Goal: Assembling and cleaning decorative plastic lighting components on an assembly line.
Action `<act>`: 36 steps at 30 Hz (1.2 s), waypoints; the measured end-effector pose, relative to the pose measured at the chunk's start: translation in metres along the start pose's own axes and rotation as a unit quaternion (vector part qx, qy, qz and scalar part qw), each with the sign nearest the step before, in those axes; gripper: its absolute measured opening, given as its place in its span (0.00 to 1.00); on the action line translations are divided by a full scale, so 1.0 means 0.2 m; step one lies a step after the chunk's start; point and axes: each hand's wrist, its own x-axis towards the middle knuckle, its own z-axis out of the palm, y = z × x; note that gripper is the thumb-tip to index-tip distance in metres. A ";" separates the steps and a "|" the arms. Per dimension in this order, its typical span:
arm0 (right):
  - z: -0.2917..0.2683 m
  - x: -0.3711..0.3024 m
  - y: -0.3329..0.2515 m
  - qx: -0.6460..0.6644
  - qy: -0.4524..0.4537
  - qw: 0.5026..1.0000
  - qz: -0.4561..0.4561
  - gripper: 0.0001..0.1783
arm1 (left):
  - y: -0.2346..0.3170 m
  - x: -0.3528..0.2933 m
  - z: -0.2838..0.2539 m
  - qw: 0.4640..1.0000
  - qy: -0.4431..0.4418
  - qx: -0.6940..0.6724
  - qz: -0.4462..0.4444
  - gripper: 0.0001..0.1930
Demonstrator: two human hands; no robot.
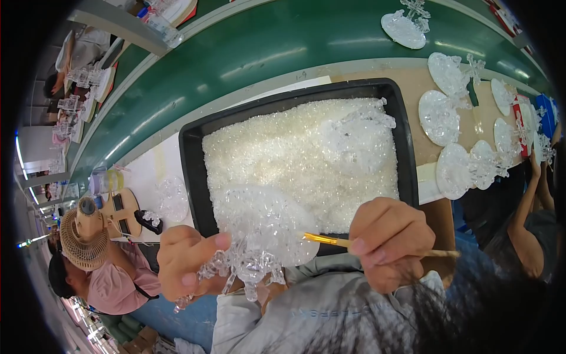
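Over the near side of a black tray, the left hand pinches a clear ornament while the right hand clasps a brush pointing left, long axis left-to-right, with green worktop beyond and a fan leftward.

Tray black; brush ferrule gold; granules apparently off-white.

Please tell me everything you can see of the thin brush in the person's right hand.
The brush is slim and straight, with a shiny gold, metal-looking collar near its tip and a light tan handle that looks wooden. The right hand grips it between thumb and fingers, hiding its middle; the handle's end sticks out on the right. It lies nearly level in view, tip pointing left toward the clear, glittery piece. Whether the tip touches that piece is unclear.
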 end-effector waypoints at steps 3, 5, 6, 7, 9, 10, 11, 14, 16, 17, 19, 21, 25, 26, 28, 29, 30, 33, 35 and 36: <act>0.01 0.02 -0.01 0.029 -0.016 0.999 0.021 0.11 | 0.00 0.04 -0.04 0.998 -0.054 -0.010 0.016 0.15; 0.02 0.02 0.00 0.036 -0.024 0.999 0.016 0.10 | 0.00 0.08 -0.06 0.995 -0.089 -0.018 0.028 0.16; 0.01 0.02 0.01 0.044 -0.032 0.998 0.010 0.09 | -0.01 0.09 -0.06 0.993 -0.107 -0.023 0.034 0.17; 0.02 0.02 0.01 0.047 -0.032 0.998 0.011 0.09 | 0.00 0.10 -0.08 0.991 -0.125 -0.024 0.038 0.18; 0.01 0.02 0.01 0.052 -0.031 0.998 0.006 0.08 | -0.01 0.10 -0.08 0.989 -0.143 -0.025 0.042 0.18; 0.01 0.01 0.01 0.051 -0.031 0.998 0.006 0.08 | -0.01 0.10 -0.07 0.989 -0.137 -0.024 0.045 0.19; 0.01 0.01 0.02 0.056 -0.033 0.998 0.002 0.08 | -0.01 0.10 -0.06 0.990 -0.132 -0.023 0.047 0.19; 0.01 0.02 0.01 0.053 -0.037 0.998 -0.007 0.07 | 0.00 0.09 -0.05 0.992 -0.116 -0.016 0.041 0.19; 0.00 0.02 0.01 0.045 -0.037 0.998 -0.011 0.08 | 0.00 0.10 -0.03 0.993 -0.104 -0.006 0.047 0.18; -0.01 0.02 0.01 0.052 -0.030 0.998 -0.017 0.08 | 0.00 0.11 -0.01 0.994 -0.093 0.004 0.053 0.17; -0.01 0.02 0.01 0.062 -0.022 0.998 -0.021 0.08 | 0.01 0.04 0.02 0.998 -0.045 -0.004 0.037 0.17; 0.00 0.03 0.01 0.047 -0.055 0.997 -0.004 0.08 | 0.02 0.03 0.03 1.000 0.003 -0.010 0.021 0.16; -0.02 0.03 0.01 0.061 -0.071 0.995 -0.012 0.09 | 0.01 0.07 0.06 0.999 0.025 -0.014 0.040 0.12; -0.02 0.03 0.00 0.064 -0.059 0.996 -0.010 0.09 | 0.01 0.07 0.06 0.998 0.042 -0.017 0.044 0.09; -0.01 0.02 0.00 0.065 -0.045 0.997 -0.006 0.09 | 0.00 0.07 0.06 0.999 0.030 -0.019 0.037 0.08; -0.01 0.03 0.00 0.059 -0.052 0.997 -0.009 0.09 | 0.01 0.07 0.05 0.999 0.018 -0.019 0.030 0.07; -0.01 0.03 0.00 0.056 -0.060 0.997 -0.012 0.10 | 0.01 0.06 0.03 1.000 0.006 -0.018 0.022 0.08; -0.01 0.02 0.00 0.065 -0.042 0.997 -0.009 0.11 | 0.03 0.07 -0.04 1.000 -0.018 -0.017 0.005 0.10; -0.02 0.03 -0.01 0.048 -0.055 0.997 -0.010 0.11 | 0.03 0.10 -0.12 0.980 -0.185 -0.029 -0.075 0.12; -0.01 0.04 -0.02 0.038 -0.070 0.997 -0.014 0.12 | 0.03 0.06 -0.13 0.979 -0.185 -0.028 -0.075 0.12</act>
